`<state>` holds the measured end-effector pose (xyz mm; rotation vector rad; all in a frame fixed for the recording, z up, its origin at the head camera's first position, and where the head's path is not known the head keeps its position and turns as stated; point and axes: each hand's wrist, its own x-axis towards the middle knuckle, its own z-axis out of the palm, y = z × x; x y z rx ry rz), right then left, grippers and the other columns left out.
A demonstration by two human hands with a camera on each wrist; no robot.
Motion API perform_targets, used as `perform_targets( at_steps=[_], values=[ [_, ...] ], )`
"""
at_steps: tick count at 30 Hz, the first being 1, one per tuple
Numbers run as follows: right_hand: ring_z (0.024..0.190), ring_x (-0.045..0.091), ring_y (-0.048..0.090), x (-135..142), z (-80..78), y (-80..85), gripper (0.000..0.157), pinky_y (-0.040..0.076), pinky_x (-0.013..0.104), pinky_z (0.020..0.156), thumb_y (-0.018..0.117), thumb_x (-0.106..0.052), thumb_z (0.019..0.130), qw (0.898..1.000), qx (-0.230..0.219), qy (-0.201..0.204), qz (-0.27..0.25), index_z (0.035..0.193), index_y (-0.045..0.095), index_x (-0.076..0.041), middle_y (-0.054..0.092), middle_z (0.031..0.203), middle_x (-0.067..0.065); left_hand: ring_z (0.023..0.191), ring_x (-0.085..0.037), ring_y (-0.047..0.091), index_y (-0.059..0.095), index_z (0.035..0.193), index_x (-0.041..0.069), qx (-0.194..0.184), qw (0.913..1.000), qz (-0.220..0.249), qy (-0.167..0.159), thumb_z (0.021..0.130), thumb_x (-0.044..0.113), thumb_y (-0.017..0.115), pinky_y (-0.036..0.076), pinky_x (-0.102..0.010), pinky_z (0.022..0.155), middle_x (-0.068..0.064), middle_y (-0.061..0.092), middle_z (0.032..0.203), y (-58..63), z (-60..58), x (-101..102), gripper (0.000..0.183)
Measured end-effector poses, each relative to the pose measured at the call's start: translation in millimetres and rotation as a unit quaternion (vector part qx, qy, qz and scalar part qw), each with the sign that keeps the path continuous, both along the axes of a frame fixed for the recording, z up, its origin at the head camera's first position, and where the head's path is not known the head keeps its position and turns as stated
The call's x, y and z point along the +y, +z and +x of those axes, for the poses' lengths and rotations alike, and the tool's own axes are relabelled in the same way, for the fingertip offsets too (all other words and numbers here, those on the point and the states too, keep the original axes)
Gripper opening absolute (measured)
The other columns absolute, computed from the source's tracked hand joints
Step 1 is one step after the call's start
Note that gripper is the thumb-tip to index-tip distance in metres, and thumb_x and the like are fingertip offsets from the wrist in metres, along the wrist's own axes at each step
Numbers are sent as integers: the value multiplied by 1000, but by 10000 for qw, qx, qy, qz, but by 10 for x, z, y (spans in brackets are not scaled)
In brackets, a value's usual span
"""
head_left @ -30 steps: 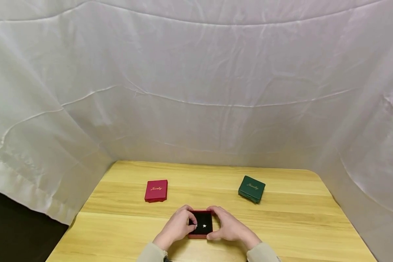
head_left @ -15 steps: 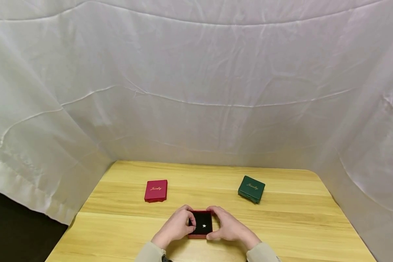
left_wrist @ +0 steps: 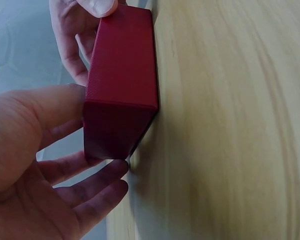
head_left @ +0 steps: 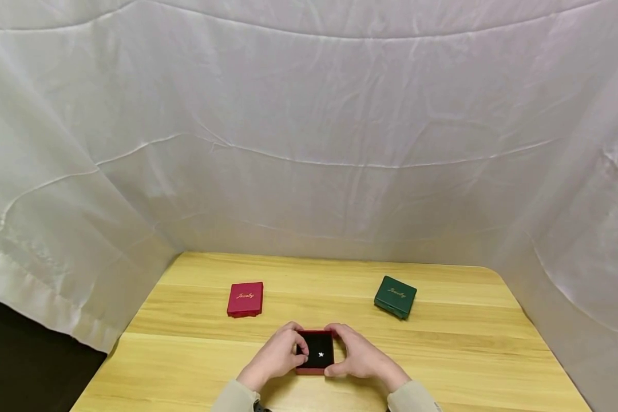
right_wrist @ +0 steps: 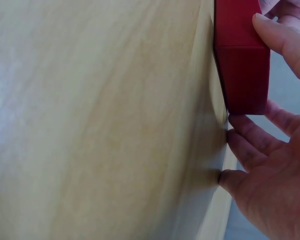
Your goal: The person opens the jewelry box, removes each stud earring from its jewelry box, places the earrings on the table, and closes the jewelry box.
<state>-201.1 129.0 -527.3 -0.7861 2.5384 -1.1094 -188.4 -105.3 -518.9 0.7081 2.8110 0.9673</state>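
An open red jewelry box (head_left: 310,371) with a black lining sits near the table's front, between both hands. Inside it, a small silvery star-shaped earring (head_left: 321,355) shows on the lining. My left hand (head_left: 278,356) reaches over the box's left side, thumb and forefinger pinching together at the lining's left part; the other earring there is hidden by the fingertips. The right hand (head_left: 363,357) grips the box's right side, thumb at the front corner and fingers behind. Both wrist views show only the red outer walls (left_wrist: 122,60), so the inside is hidden there.
Farther back on the wooden table (head_left: 319,286) lie a closed magenta jewelry box (head_left: 245,298) at left and a closed dark green jewelry box (head_left: 396,297) at right. Pale cloth (head_left: 340,114) hangs behind and at both sides.
The left earring, visible beside my left fingertips a second ago, is now covered by them. My left fingers have shifted only slightly; the right hand and the box stay in place.
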Motion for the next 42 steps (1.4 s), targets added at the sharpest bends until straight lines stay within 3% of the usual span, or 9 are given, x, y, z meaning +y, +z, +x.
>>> perform_targets(
  at_steps=[10, 17, 25, 31, 36, 42],
  values=[
    [120, 25, 50, 1, -17, 8, 83, 38, 53, 103, 87, -35, 71, 10000, 24, 29, 3, 137, 47, -6, 54, 130, 5, 110, -30, 57, 71, 78, 19, 124, 9997, 211, -20, 82, 11, 77, 48, -47, 95, -12, 60, 123, 27, 6, -71, 11],
    [121, 26, 50, 10, -22, 9, 81, 37, 54, 104, 87, -35, 71, 10000, 22, 27, -51, 136, 48, -6, 55, 129, 5, 104, -30, 60, 69, 81, 18, 491, 9984, 271, 80, 85, 11, 75, 51, -48, 91, -13, 60, 120, 126, 33, -185, 10],
    [122, 26, 49, 21, 4, 1, 80, 37, 54, 104, 87, -35, 71, 10000, -16, -6, -72, 135, 49, -8, 55, 129, 2, 94, -22, 61, 67, 81, 16, 600, 9973, 253, 341, 85, 7, 73, 53, -43, 83, 1, 63, 101, 174, 70, -510, 12],
    [123, 26, 49, 18, 5, -14, 81, 37, 53, 105, 87, -36, 71, 10000, -4, -4, -71, 136, 48, -7, 55, 130, 3, 89, -19, 61, 67, 80, 17, 585, 9957, 83, 707, 83, 6, 74, 52, -41, 80, 8, 63, 92, 139, 65, -795, 13],
    [123, 26, 48, 14, -1, -28, 82, 37, 53, 105, 87, -38, 71, 10000, -15, 3, -67, 136, 48, -7, 55, 131, 3, 86, -20, 61, 65, 77, 19, 660, 9914, -32, 1130, 80, 4, 77, 52, -41, 78, 6, 63, 90, 122, 63, -1006, 19],
    [124, 27, 48, 4, -3, -22, 81, 36, 54, 105, 87, -37, 71, 9999, -55, 7, -92, 136, 48, -8, 54, 131, 3, 82, -18, 59, 66, 77, 18, 469, 9860, -162, 1590, 79, 3, 78, 51, -39, 76, 4, 62, 86, 89, 67, -1250, 19]
  ],
)
